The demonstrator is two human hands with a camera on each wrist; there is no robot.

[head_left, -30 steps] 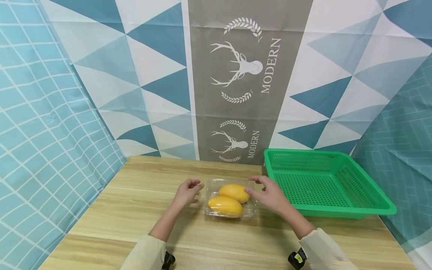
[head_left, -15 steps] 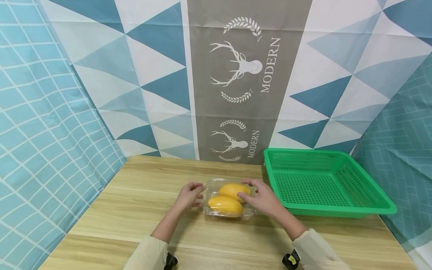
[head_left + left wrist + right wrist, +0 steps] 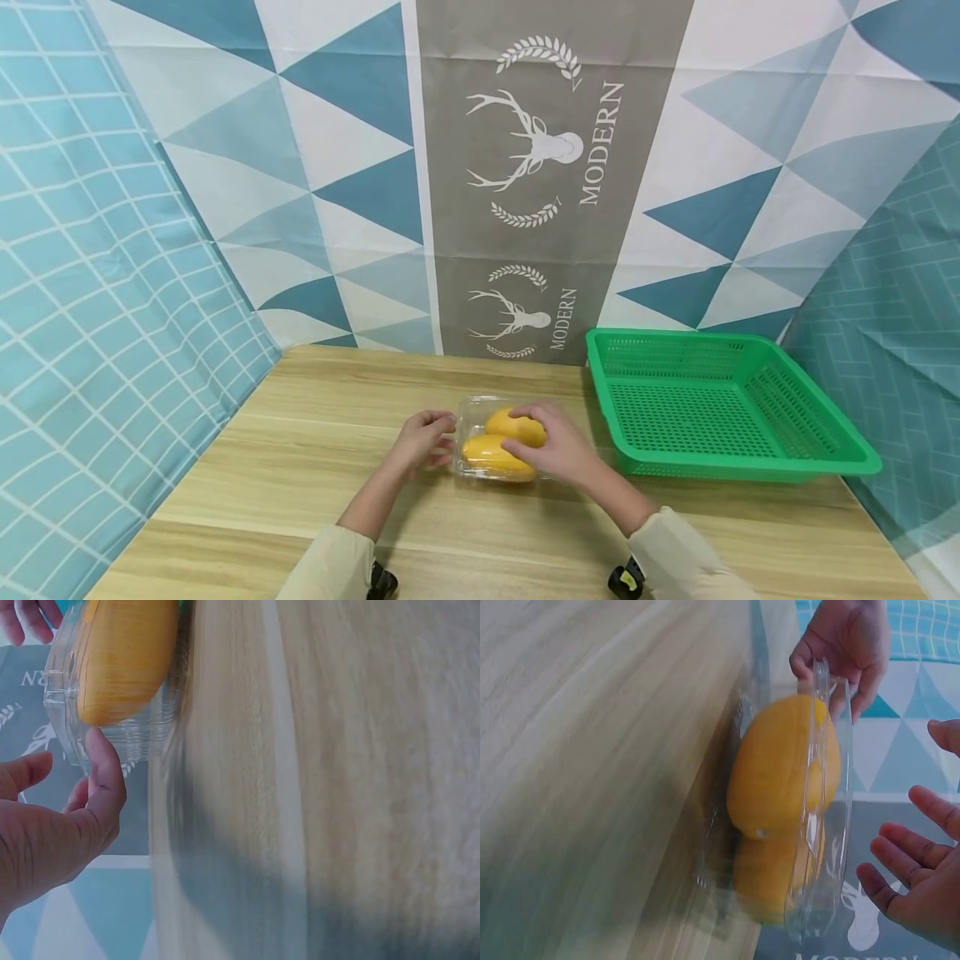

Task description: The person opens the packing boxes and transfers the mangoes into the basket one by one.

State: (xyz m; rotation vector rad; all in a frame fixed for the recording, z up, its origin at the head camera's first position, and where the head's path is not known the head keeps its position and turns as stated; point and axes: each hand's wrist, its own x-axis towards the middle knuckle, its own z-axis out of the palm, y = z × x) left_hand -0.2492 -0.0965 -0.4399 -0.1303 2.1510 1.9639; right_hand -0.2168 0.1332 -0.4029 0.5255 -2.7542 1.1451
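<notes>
A clear plastic clamshell box [image 3: 471,412] stands on the table in the head view, with two yellow mangoes inside. The front mango [image 3: 491,457] lies nearer the person, and the back mango [image 3: 501,422] is partly covered by the right hand. At the box's left side is my left hand [image 3: 422,442], its fingers bent loosely; in the left wrist view a fingertip [image 3: 96,739] meets or nearly meets the box wall. My right hand [image 3: 558,447] hovers over the box's right part, thumb and fingers spread apart. In the right wrist view its fingers [image 3: 911,851] stand clear of the lid.
A green perforated plastic basket [image 3: 720,467] stands to the right of the box on the wooden table [image 3: 300,492]. Patterned cloth [image 3: 517,200] hangs behind the table, with blue checked cloth [image 3: 97,275] on the left.
My right hand has moved left from the box's right edge to above the mangoes. The left hand has shifted slightly right, closer to the box. Box and basket have stayed put.
</notes>
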